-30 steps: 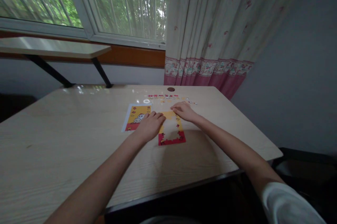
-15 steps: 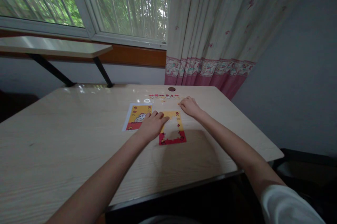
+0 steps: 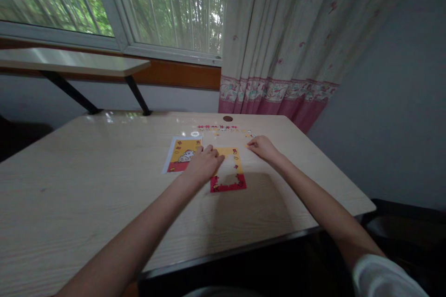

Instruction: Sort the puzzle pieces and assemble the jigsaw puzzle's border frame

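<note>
A partly assembled jigsaw puzzle (image 3: pixel 240 181), with a yellow top and a red bottom, lies on the table; bare tabletop shows through its middle. My left hand (image 3: pixel 204 163) rests over its left edge, fingers apart, holding nothing. To the upper right of the puzzle, my right hand (image 3: pixel 264 147) pinches a small yellow puzzle piece (image 3: pixel 248 145) at its fingertips, just over the table. A printed picture of a white cat (image 3: pixel 172 160) lies to the left, partly covered by my left hand.
Loose puzzle pieces (image 3: pixel 218 128), red, yellow and white, lie in rows beyond the puzzle. A round cable hole (image 3: pixel 227 119) is in the table (image 3: pixel 104 185) near its back edge. A raised shelf (image 3: pixel 87 67) stands at the back left, and a curtain (image 3: pixel 275 69) hangs behind.
My right hand has moved a little to the right and nearer to me, with the yellow piece at its fingertips, uncovering loose pieces behind it. My left hand has barely moved.
</note>
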Motion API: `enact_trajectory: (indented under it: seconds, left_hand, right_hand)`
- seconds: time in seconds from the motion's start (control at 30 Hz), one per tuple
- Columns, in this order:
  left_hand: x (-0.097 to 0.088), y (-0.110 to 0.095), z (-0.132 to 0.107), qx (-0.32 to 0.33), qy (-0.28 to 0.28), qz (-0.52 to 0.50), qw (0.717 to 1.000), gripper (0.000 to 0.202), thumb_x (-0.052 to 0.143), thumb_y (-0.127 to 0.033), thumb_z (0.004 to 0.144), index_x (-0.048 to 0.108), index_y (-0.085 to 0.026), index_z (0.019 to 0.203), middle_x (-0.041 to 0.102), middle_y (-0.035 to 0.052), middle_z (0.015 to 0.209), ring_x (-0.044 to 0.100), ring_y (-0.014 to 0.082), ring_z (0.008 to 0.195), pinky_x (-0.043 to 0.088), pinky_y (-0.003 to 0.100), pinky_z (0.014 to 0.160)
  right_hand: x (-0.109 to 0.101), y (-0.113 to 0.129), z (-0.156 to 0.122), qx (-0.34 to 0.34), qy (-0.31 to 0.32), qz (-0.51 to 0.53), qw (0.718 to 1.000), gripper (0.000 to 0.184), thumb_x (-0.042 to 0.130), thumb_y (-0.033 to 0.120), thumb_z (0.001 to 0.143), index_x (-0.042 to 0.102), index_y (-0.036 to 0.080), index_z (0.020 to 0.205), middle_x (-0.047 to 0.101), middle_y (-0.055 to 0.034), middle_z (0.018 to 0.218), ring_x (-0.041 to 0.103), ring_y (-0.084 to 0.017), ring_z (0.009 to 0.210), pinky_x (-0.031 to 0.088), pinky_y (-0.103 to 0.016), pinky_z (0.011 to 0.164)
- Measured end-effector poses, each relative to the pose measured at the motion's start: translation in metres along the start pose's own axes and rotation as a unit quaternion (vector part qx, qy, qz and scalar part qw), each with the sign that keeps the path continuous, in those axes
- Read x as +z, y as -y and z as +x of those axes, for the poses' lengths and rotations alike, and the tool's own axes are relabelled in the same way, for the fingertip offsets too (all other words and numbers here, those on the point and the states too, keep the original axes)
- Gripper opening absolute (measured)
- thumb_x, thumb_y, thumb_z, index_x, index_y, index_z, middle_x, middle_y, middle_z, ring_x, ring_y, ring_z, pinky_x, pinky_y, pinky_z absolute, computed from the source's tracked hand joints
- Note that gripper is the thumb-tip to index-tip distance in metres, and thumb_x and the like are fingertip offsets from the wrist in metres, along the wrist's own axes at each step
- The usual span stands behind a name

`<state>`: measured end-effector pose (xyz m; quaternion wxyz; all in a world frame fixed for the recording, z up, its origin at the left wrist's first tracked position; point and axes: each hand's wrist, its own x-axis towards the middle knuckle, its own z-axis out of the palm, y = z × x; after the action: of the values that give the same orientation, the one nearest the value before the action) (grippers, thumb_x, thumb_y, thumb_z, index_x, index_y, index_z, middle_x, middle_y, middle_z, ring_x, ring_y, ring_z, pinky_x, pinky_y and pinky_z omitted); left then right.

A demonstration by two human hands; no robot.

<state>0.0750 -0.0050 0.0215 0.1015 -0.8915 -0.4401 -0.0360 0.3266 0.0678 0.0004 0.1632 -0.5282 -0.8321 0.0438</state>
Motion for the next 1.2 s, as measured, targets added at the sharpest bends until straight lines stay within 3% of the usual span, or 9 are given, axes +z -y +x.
enact_trajectory:
  seconds: [0.23, 0.43, 0.53, 0.63, 0.77, 0.93, 1.1, 1.2]
  left_hand:
    - [-0.01, 0.0, 0.014, -0.005, 0.015, -0.025, 1.0, 0.026, 0.045, -0.011, 0.084, 0.066, -0.02, 0.096, 0.062, 0.0104, 0.095, 0.049, 0.0277, 0.096, 0.033, 0.041, 0.08]
    - [0.008, -0.001, 0.015, -0.028, -0.08, -0.154, 0.984, 0.026, 0.043, -0.02, 0.084, 0.066, -0.018, 0.097, 0.063, 0.0092, 0.093, 0.051, 0.0244, 0.092, 0.038, 0.037, 0.08]
    - [0.017, -0.004, 0.016, -0.078, -0.118, -0.307, 0.941, 0.026, 0.045, -0.021, 0.082, 0.067, -0.015, 0.095, 0.066, 0.0091, 0.092, 0.056, 0.0203, 0.085, 0.042, 0.031, 0.077]
    - [0.024, -0.009, 0.018, -0.162, -0.133, -0.446, 0.87, 0.027, 0.049, -0.028, 0.08, 0.068, -0.013, 0.09, 0.068, 0.0082, 0.083, 0.059, 0.018, 0.071, 0.044, 0.028, 0.066]
    - [0.029, -0.013, 0.02, -0.193, -0.143, -0.539, 0.807, 0.028, 0.054, -0.036, 0.074, 0.068, -0.012, 0.08, 0.068, 0.0074, 0.072, 0.059, 0.0175, 0.064, 0.043, 0.027, 0.061]
    - [0.029, -0.013, 0.021, -0.201, -0.166, -0.578, 0.773, 0.026, 0.057, -0.036, 0.069, 0.067, -0.013, 0.071, 0.065, 0.0042, 0.065, 0.056, 0.0156, 0.059, 0.04, 0.025, 0.057]
    - [0.03, -0.007, 0.022, -0.217, -0.194, -0.616, 0.732, 0.023, 0.058, -0.034, 0.067, 0.066, -0.013, 0.07, 0.063, 0.0025, 0.062, 0.055, 0.0148, 0.058, 0.04, 0.024, 0.058]
    - [0.031, -0.006, 0.022, -0.208, -0.195, -0.626, 0.726, 0.023, 0.059, -0.035, 0.067, 0.066, -0.013, 0.068, 0.063, 0.0023, 0.062, 0.055, 0.0146, 0.059, 0.04, 0.024, 0.058]
  right_hand:
    - [0.001, -0.003, -0.001, 0.022, -0.019, 0.058, 0.998, 0.014, 0.063, 0.024, 0.073, 0.067, 0.012, 0.08, 0.065, -0.0058, 0.075, 0.053, -0.013, 0.066, 0.038, -0.023, 0.063]
    - [0.01, -0.001, -0.007, 0.029, -0.046, 0.199, 0.979, 0.013, 0.06, 0.026, 0.072, 0.063, 0.014, 0.079, 0.06, -0.0002, 0.068, 0.048, -0.009, 0.058, 0.036, -0.02, 0.057]
    - [0.012, 0.015, -0.011, 0.051, -0.058, 0.322, 0.944, 0.021, 0.063, 0.033, 0.07, 0.064, 0.014, 0.079, 0.059, 0.0005, 0.064, 0.047, -0.008, 0.055, 0.036, -0.02, 0.053]
    - [0.013, 0.036, -0.016, 0.056, -0.039, 0.452, 0.889, 0.027, 0.067, 0.037, 0.067, 0.064, 0.013, 0.079, 0.061, -0.0004, 0.065, 0.05, -0.008, 0.054, 0.039, -0.021, 0.053]
    - [0.013, 0.056, -0.02, 0.034, -0.027, 0.519, 0.854, 0.029, 0.071, 0.039, 0.062, 0.065, 0.015, 0.076, 0.065, -0.0027, 0.072, 0.056, -0.009, 0.061, 0.045, -0.023, 0.059]
    - [0.012, 0.061, -0.022, 0.011, -0.069, 0.484, 0.872, 0.028, 0.067, 0.041, 0.068, 0.067, 0.017, 0.081, 0.066, -0.0031, 0.074, 0.057, -0.011, 0.064, 0.046, -0.024, 0.06]
    - [0.006, 0.059, -0.027, -0.054, -0.18, 0.299, 0.936, 0.018, 0.061, 0.034, 0.078, 0.068, 0.019, 0.085, 0.066, -0.0037, 0.077, 0.054, -0.012, 0.066, 0.044, -0.026, 0.065]
    - [0.004, 0.06, -0.029, -0.105, -0.208, 0.216, 0.948, 0.015, 0.061, 0.032, 0.079, 0.069, 0.02, 0.084, 0.066, -0.0036, 0.075, 0.055, -0.012, 0.066, 0.042, -0.027, 0.068]
